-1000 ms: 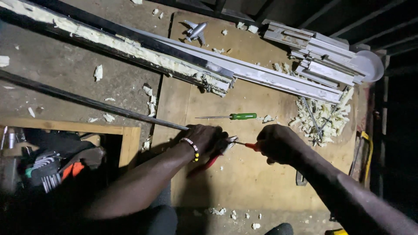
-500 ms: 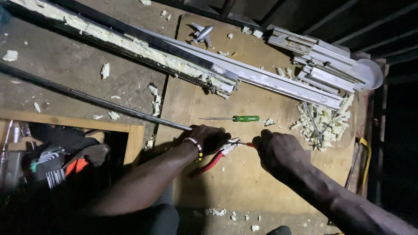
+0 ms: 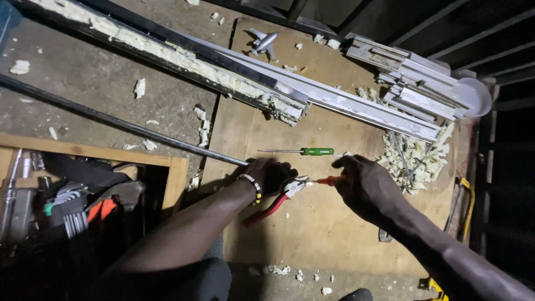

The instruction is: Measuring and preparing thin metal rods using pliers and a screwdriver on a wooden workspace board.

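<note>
Your left hand [image 3: 271, 174] is closed around the red-handled pliers [image 3: 273, 202], their nose pointing right toward a small pale piece [image 3: 306, 180] at the tip. Your right hand [image 3: 365, 187] is curled shut on a red-handled screwdriver [image 3: 327, 180], whose shaft runs left to meet the pliers' nose. A second ago the two hands sat closer together with the tools nearly overlapping; now the right hand has drawn off to the right, so the screwdriver's handle and shaft show in the gap between your hands. The left hand has hardly moved on the plywood board [image 3: 312, 234].

That opening suggests you are working the tip against whatever the pliers pinch — the light is poor there, so I cannot tell whether the pale piece is gripped or only touched.

The green-handled screwdriver [image 3: 304, 151] lies untouched just above your hands, where it was. Behind it run the long metal rails [image 3: 356, 108], and a heap of yellowish foam scraps [image 3: 415, 159] sits near your right hand. The dark rod [image 3: 122, 124] slants in from the left — its end reaches your left hand.
</note>
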